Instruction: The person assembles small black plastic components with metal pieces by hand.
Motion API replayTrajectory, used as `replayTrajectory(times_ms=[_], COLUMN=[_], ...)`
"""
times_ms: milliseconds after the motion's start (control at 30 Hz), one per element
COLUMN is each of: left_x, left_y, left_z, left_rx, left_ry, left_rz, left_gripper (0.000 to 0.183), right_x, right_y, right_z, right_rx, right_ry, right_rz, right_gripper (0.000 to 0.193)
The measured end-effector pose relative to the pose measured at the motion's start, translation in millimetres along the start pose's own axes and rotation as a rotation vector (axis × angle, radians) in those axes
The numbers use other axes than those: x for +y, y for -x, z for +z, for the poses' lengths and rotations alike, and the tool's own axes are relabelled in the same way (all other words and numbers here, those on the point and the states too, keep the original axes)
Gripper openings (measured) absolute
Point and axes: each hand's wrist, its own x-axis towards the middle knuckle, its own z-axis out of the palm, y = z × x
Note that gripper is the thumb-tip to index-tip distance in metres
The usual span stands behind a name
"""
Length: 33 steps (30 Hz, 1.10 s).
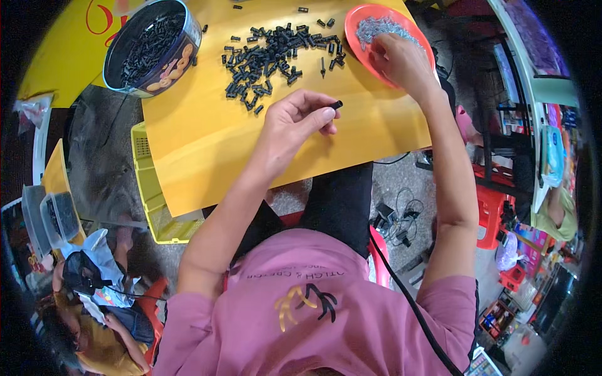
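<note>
A short black piece (337, 104) is held aslant — silvery bits (378, 27) lie heaped in a red plate (360, 47).

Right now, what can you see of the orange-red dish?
The orange-red dish is round and shallow, apparently plastic, with a raised rim. It sits open side up at the yellow tabletop's far right, silvery pieces heaped toward its far side. The right hand reaches in; whether it touches the dish is unclear.
</note>
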Motion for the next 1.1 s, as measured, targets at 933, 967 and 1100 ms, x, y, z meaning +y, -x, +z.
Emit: replayTrajectory(times_ms=[933, 967, 1100], left_x=[33, 35, 39], left_y=[42, 44, 53], left_z=[28, 28, 30], left_rx=[0.063, 0.066, 0.08], left_ry=[-0.005, -0.005, -0.083], left_rz=[0.131, 0.132, 0.182], left_gripper=[0.017, 0.017, 0.016], right_x=[-131, -132, -137], right_y=[89, 89, 93], right_z=[-51, -51, -53], right_rx=[0.12, 0.118, 0.11], right_ry=[-1.505, -1.499, -1.548], right_rz=[0.417, 0.415, 0.41], right_gripper=[0.018, 0.018, 0.019])
